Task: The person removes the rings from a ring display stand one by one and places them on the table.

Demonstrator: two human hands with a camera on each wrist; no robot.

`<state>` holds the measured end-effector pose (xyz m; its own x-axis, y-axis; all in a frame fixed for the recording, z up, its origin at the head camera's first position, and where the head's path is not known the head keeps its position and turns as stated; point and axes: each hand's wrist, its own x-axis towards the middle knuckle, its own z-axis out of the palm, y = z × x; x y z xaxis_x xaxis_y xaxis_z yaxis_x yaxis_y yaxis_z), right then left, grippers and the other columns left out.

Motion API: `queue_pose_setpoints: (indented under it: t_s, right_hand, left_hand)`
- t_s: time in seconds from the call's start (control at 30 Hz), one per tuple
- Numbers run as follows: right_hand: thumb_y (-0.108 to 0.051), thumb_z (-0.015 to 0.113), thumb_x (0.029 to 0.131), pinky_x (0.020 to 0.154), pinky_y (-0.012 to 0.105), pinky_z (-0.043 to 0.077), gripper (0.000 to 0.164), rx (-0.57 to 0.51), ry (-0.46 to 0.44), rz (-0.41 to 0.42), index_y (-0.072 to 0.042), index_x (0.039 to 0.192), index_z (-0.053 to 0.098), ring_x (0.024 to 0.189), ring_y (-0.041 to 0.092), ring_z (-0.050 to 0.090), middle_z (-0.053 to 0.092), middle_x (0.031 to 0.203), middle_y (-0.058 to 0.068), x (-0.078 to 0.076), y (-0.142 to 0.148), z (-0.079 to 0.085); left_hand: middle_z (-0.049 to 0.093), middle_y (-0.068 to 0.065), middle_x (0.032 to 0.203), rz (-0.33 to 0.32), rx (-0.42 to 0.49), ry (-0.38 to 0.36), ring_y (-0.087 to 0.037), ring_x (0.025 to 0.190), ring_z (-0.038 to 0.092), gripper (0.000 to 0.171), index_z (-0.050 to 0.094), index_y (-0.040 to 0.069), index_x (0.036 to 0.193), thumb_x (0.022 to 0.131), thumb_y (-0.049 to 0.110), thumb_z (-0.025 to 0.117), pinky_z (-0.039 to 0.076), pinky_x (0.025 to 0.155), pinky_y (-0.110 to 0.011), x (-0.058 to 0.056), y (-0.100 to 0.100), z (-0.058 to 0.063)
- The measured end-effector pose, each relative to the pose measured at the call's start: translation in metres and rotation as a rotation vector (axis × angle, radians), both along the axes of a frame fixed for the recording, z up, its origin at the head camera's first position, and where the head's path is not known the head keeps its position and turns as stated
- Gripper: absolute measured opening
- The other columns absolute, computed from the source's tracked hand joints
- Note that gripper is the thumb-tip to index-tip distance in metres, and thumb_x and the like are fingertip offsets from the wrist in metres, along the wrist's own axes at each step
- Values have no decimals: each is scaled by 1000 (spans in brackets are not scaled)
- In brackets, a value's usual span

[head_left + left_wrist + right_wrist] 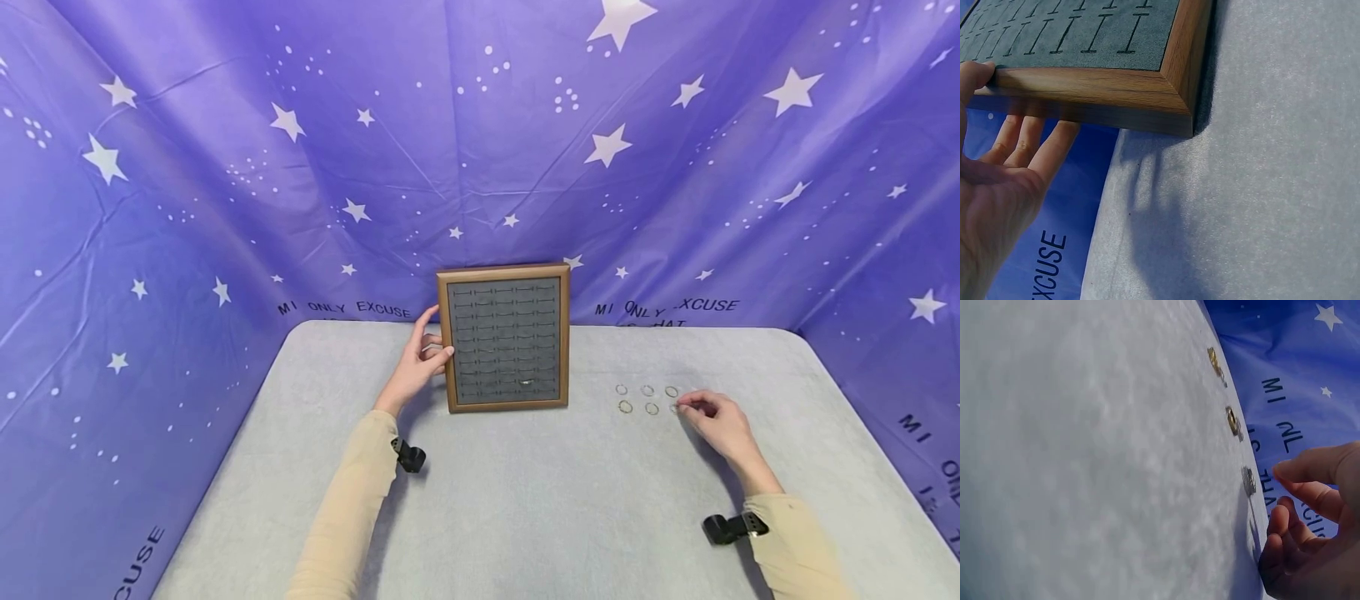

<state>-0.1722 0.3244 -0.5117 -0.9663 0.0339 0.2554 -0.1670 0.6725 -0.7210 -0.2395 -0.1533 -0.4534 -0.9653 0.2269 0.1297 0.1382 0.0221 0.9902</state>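
A ring display tray with a wooden frame and a dark grey slotted insert stands upright on the table. My left hand grips its left side, the thumb on the front of the frame and the other fingers behind. One ring sits in a slot low on the insert. My right hand is at the right end of two short rows of rings, its fingertips close to a silver ring. In the right wrist view, a gap shows between that ring and the thumb and forefinger, which are bent and apart.
Several gold and silver rings lie in two rows, among them a gold ring at the front left and another ring at the back right. A grey cloth covers the table. Behind hangs a purple starred curtain.
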Motion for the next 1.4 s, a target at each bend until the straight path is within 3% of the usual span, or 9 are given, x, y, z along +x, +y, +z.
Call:
queue_pose_setpoints:
  t_s: [0.23, 0.4, 0.63, 0.77, 0.87, 1.1, 1.4]
  right_hand:
    - [0, 65, 87, 67, 11, 41, 19, -56, -11, 26, 9, 104, 67, 78, -6, 51, 60, 103, 27, 2, -18, 5]
    - [0, 65, 87, 66, 13, 43, 24, -89, -20, 67, 9, 110, 66, 81, -2, 52, 56, 111, 29, 1, -37, 8]
    - [0, 67, 87, 58, 18, 45, 24, -121, -11, 120, 6, 110, 67, 70, 3, 52, 58, 105, 24, -1, -62, 6]
    - [0, 68, 84, 55, 18, 42, 23, -155, 39, 148, 4, 107, 68, 67, 5, 51, 59, 100, 19, -2, -76, 5]
    - [0, 68, 83, 59, 18, 42, 23, -142, 65, 168, 3, 105, 69, 71, 7, 52, 58, 98, 16, -2, -86, 5]
    - [1, 69, 83, 63, 24, 46, 23, -44, -2, 213, 0, 106, 70, 72, 12, 53, 59, 99, 17, -6, -110, 8]
    - [5, 70, 82, 64, 24, 48, 25, -91, -20, 276, 1, 107, 70, 72, 14, 54, 59, 101, 18, -9, -134, 12]
  left_hand:
    - [52, -17, 105, -6, -2, 3, -26, 86, 60, 76, 19, 18, 155, 94, -2, 60, 56, 74, -41, 0, 1, 1]
    - [52, -20, 107, -9, -16, 6, -27, 87, 60, 75, 19, 17, 155, 94, -1, 59, 56, 74, -39, 0, 2, 2]
    - [53, -20, 107, -7, -29, 2, -26, 88, 61, 75, 18, 18, 155, 95, 0, 60, 56, 76, -43, -1, 3, 3]
    - [53, -19, 106, -4, -22, 0, -26, 87, 61, 75, 18, 18, 155, 95, 0, 59, 56, 75, -43, -1, 2, 2]
    - [52, -17, 106, -1, -28, -2, -25, 87, 60, 75, 18, 19, 155, 95, 0, 59, 56, 74, -41, 0, 1, 2]
    - [52, -17, 106, 6, -18, -11, -26, 87, 59, 76, 19, 21, 155, 94, 0, 59, 56, 74, -39, 2, 1, 1]
    - [52, -17, 107, -2, -30, -7, -25, 89, 59, 75, 18, 20, 155, 95, 1, 59, 55, 74, -40, 0, 1, 1]
